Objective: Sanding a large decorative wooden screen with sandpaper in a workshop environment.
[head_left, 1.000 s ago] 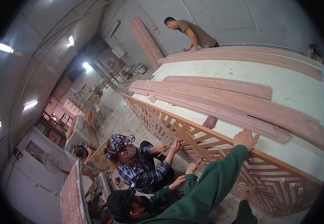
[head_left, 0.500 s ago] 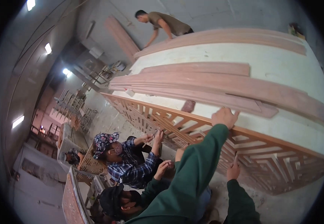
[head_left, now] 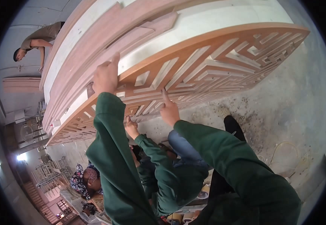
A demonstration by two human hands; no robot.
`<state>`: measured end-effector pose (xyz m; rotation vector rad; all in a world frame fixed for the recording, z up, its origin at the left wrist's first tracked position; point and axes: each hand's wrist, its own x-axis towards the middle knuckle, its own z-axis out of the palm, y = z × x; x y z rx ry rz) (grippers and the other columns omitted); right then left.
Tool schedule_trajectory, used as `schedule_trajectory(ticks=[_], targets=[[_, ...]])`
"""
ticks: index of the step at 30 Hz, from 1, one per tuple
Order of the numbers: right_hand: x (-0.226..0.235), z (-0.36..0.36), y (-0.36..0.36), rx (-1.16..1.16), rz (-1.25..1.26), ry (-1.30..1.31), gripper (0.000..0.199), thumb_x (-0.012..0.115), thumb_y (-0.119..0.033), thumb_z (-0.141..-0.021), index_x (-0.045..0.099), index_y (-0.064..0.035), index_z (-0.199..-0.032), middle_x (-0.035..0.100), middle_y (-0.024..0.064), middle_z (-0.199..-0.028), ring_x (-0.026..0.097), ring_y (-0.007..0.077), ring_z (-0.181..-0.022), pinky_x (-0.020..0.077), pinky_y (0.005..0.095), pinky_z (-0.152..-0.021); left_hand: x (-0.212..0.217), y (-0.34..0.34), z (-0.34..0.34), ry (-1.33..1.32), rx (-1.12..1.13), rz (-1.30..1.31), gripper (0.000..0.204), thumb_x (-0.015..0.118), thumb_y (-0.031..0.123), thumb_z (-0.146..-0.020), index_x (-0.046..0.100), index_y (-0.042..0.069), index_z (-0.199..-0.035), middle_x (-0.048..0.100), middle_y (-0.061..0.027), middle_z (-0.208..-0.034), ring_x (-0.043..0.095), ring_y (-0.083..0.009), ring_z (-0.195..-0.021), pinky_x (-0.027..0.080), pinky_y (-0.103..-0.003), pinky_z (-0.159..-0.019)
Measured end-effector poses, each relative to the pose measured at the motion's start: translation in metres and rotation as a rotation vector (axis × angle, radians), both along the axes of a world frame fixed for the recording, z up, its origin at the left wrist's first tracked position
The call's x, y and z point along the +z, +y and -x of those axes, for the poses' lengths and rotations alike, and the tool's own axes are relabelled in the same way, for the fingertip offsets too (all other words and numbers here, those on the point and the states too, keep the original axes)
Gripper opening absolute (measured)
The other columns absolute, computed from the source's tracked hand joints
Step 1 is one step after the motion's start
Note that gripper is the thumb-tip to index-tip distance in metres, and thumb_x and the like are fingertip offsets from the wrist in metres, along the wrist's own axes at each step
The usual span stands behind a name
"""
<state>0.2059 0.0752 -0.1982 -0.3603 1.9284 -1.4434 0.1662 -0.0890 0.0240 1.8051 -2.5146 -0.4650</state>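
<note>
A brown wooden lattice panel (head_left: pixel 193 56) with angular cut-outs stands on edge along the near side of the pale tabletop (head_left: pixel 208 18). My left hand (head_left: pixel 106 77) is closed over its top rail, one finger stretched out toward the tabletop. Lower on the panel's face, my right hand (head_left: pixel 169 110) touches a lattice bar with its stretched index finger, the other fingers curled. Whether something small and greyish is at that fingertip is hard to make out. A dark reddish block (head_left: pixel 90 90), partly hidden by my left hand, lies on the tabletop.
Long reddish boards (head_left: pixel 106 48) lie across the tabletop, near a white bottle (head_left: pixel 56 123). Between my arms a green-sleeved co-worker's hand (head_left: pixel 132 128) is at the panel. A person in a flowered cap (head_left: pixel 78 178) sits lower left; another person (head_left: pixel 39 41) leans over the far side.
The view has swung to the right and turned, bringing more of the panel's right end and floor into sight. My left hand stays on the top rail; my right stays at the lattice.
</note>
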Motion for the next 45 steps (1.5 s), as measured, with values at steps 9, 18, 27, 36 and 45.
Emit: schedule_trajectory(ticks=[9,18,27,36,45], targets=[[-0.071,0.051,0.068,0.050,-0.211,0.272,0.070,0.046,-0.004,-0.069,0.028,-0.0230,-0.134,0.055,0.0249,-0.069,0.055,0.0410,-0.069,0.0429,0.0473,-0.063,-0.007,-0.005,-0.009,0.047,-0.029,0.062,0.061,0.043,0.061,-0.073,0.065,0.009,-0.096,0.061,-0.0163,-0.100,0.053,-0.0320,-0.100,0.034,-0.041,-0.089],[-0.010,0.010,0.019,0.090,0.003,0.054,0.075,0.048,-0.006,-0.067,0.024,-0.0211,-0.136,0.055,0.0221,-0.068,0.055,0.0387,-0.070,0.0417,0.0470,-0.064,-0.012,-0.011,-0.006,0.049,-0.084,0.020,0.064,0.046,0.062,-0.071,0.066,0.007,-0.096,0.063,-0.0136,-0.096,0.055,-0.0282,-0.096,0.037,-0.035,-0.087],[-0.076,0.053,0.115,0.130,-0.217,0.331,0.071,0.044,-0.002,-0.073,0.025,-0.0320,-0.134,0.057,0.0242,-0.071,0.055,0.0398,-0.067,0.0430,0.0469,-0.064,-0.018,-0.017,-0.005,0.008,-0.051,0.023,0.065,0.044,0.063,-0.070,0.065,0.007,-0.096,0.062,-0.0138,-0.098,0.054,-0.0290,-0.099,0.035,-0.037,-0.089],[-0.100,0.028,0.123,-0.010,-0.264,0.123,0.069,0.043,-0.005,-0.073,0.024,-0.0291,-0.135,0.057,0.0258,-0.080,0.053,0.0439,-0.075,0.0401,0.0481,-0.065,-0.021,-0.024,-0.006,0.136,-0.169,0.048,0.059,0.050,0.057,-0.071,0.067,0.004,-0.090,0.064,-0.0106,-0.093,0.057,-0.0262,-0.092,0.038,-0.033,-0.083],[-0.096,0.036,0.058,0.002,-0.376,0.139,0.065,0.046,-0.011,-0.069,0.031,-0.0162,-0.132,0.058,0.0261,-0.079,0.055,0.0423,-0.075,0.0423,0.0485,-0.068,-0.030,-0.031,-0.009,0.172,-0.199,-0.007,0.061,0.052,0.057,-0.070,0.066,0.001,-0.088,0.063,-0.0111,-0.087,0.056,-0.0228,-0.084,0.039,-0.031,-0.078]])
